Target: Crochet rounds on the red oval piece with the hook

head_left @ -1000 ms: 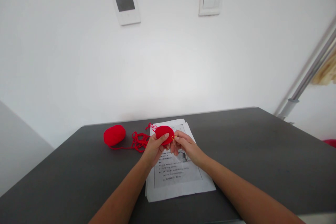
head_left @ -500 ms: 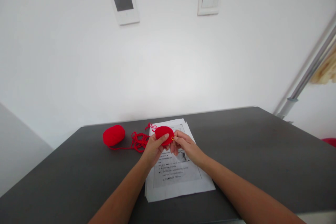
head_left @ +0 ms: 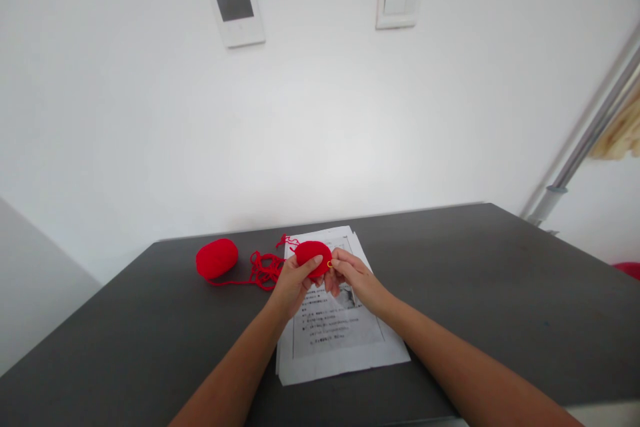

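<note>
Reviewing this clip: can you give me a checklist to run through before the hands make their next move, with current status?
1. Red piece held by the left hand: ok, thumb on top.
2. Yellow ring at the right hand's fingertips: ok.
3. Ring passed through the red piece: cannot tell, too small.
4. Loose yarn lying untangled: not ok, loops heaped together.
5. Yarn ball on the table: ok.
6. Printed sheet fully visible: not ok, partly covered by hands.
</note>
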`<state>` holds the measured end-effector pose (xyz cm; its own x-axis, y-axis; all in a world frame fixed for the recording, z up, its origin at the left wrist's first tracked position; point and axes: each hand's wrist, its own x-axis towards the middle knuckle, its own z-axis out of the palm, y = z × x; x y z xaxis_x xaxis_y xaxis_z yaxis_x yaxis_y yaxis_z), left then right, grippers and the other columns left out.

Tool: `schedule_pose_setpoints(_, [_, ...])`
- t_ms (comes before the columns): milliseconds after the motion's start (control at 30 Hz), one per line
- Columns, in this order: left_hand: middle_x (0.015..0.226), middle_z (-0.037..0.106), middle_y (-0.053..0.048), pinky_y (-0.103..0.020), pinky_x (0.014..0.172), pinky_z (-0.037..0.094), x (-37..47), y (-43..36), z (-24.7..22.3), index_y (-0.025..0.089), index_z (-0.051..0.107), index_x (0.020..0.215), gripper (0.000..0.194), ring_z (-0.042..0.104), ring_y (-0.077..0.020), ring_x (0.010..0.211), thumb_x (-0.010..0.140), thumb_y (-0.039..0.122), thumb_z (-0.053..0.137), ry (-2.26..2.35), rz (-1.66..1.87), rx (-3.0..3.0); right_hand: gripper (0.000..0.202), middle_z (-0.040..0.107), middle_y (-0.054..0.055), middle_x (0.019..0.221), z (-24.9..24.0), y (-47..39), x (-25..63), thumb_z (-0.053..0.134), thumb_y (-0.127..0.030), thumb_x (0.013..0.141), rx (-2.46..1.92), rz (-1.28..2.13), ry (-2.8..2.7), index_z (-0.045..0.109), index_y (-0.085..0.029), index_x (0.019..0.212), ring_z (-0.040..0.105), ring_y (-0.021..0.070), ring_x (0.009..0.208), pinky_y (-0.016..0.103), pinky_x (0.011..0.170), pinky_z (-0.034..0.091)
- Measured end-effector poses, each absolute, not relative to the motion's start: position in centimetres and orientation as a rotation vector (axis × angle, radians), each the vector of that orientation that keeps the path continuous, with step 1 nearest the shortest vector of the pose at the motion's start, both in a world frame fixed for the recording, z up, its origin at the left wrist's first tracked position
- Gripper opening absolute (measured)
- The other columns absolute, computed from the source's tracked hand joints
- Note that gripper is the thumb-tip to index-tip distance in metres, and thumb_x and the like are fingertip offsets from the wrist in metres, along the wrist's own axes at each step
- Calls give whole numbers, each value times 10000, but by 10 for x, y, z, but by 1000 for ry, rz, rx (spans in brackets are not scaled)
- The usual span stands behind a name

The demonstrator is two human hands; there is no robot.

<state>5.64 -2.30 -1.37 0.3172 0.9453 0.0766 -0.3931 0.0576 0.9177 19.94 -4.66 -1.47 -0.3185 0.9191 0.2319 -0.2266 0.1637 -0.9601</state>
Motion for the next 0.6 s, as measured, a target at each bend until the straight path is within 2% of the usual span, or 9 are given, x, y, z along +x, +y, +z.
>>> schedule_pose_setpoints(600, [468, 543, 21, -201, 440, 350, 57, -24, -13, 133, 586, 613, 251, 470, -72, 427, 664, 316, 750, 665, 1125, 1042, 197, 596, -14, 572, -14, -48, 201, 480, -347, 835, -696, 1390, -1404, 468, -210, 694, 515, 121, 501, 247, 513, 407])
